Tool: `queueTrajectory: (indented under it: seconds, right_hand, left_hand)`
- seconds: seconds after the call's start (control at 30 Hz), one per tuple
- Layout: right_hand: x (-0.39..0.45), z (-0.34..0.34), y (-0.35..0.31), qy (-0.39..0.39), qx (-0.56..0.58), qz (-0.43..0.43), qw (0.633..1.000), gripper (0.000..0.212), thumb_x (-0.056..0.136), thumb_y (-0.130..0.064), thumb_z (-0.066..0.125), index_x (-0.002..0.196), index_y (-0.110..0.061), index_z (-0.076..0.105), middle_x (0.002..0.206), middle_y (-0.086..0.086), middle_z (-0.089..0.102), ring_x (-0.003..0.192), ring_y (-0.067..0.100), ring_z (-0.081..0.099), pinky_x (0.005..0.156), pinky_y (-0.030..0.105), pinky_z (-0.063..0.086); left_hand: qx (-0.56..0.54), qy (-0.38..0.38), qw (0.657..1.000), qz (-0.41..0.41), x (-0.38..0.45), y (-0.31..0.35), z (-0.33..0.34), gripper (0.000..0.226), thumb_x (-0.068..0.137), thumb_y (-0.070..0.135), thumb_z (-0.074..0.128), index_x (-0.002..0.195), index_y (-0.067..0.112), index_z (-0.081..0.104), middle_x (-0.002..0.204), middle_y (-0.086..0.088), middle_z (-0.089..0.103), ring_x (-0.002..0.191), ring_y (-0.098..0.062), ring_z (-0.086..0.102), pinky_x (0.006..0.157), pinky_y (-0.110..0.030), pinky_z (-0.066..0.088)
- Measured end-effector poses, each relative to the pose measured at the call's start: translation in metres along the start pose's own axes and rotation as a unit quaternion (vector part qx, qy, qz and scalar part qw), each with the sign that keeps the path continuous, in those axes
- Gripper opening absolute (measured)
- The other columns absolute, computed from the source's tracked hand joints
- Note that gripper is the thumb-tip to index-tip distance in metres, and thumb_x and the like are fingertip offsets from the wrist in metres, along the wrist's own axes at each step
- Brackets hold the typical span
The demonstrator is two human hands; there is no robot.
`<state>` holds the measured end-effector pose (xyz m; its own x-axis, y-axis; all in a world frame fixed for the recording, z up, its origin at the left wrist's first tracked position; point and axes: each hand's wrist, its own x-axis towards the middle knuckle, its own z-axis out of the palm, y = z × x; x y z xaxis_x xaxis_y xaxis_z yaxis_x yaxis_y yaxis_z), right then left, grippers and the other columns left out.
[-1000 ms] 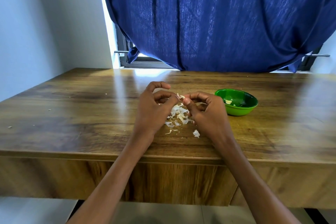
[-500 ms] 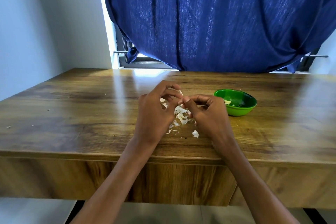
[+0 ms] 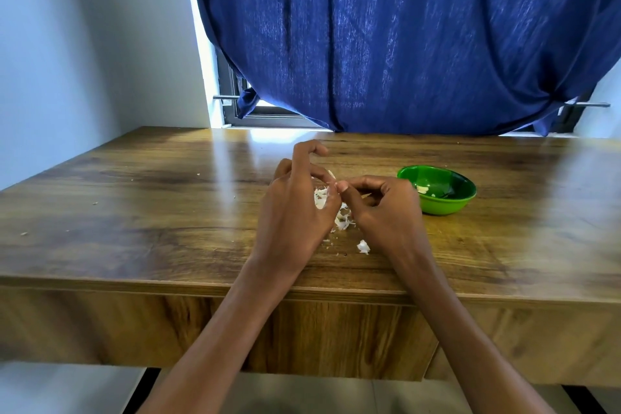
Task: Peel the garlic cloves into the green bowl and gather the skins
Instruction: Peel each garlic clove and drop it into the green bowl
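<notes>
Meeting fingertip to fingertip above the wooden table, left hand and right hand, both hovering near the middle of the tabletop. Left hand pinching a garlic clove between thumb and forefinger, only a pale sliver of it showing past the fingertips; remaining fingers of that hand lifted and loosely curled, one raised higher toward the window. Right hand curled inward, thumb and forefinger nipping at the same spot on the clove, touching the left fingertips; whether gripping the clove itself or a strip of its skin, impossible to tell. Lying directly beneath and between the two hands, a small heap of white garlic skins, partly hidden by the left hand, with one loose skin flake just toward the near edge and a few crumbs beside it. Sitting on the table just to the right of the right hand, close but apart from it, the green bowl, upright, with a couple of pale peeled pieces resting inside against its left wall. Hanging behind the table, a dark blue curtain over a window, daylight showing at its lower left.
</notes>
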<state>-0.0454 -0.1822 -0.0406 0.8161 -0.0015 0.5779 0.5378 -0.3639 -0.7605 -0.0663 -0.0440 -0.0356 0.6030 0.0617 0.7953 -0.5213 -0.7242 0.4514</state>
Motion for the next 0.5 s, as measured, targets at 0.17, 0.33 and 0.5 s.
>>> queueTrajectory:
  seconds: [0.17,0.33,0.5]
  right_hand:
    - [-0.0006,0.0000,-0.0014,-0.006,-0.011,0.004,1.000,0.010,0.092,-0.017,0.072,0.094,-0.021,0.080,0.083,-0.015,0.076,0.071,-0.001,0.071,0.065,0.019,0.058]
    - [-0.0013,-0.0020,-0.0019,-0.023,0.009,0.025,0.999,0.009,0.092,-0.016,0.072,0.088,-0.016,0.080,0.072,-0.007,0.076,0.055,0.012,0.070,0.059,0.032,0.061]
    - [-0.0011,-0.0024,-0.0015,-0.043,-0.004,0.039,0.998,0.010,0.093,-0.017,0.071,0.087,-0.016,0.079,0.067,-0.008,0.073,0.055,0.010,0.071,0.059,0.028,0.061]
  left_hand:
    - [0.016,-0.017,1.000,-0.017,-0.0004,-0.0020,0.0021,0.048,0.088,0.022,0.075,0.126,0.021,0.047,0.092,0.011,0.069,0.093,-0.005,0.059,0.066,-0.013,0.036]
    - [0.019,-0.028,0.999,-0.010,-0.0002,-0.0036,0.0028,0.040,0.087,0.020,0.073,0.114,0.024,0.044,0.089,0.012,0.067,0.090,-0.006,0.054,0.065,-0.025,0.040]
    - [-0.021,-0.038,0.999,0.003,0.0005,-0.0088,0.0053,0.045,0.085,0.015,0.073,0.103,0.030,0.035,0.088,0.005,0.064,0.089,-0.014,0.060,0.069,-0.032,0.047]
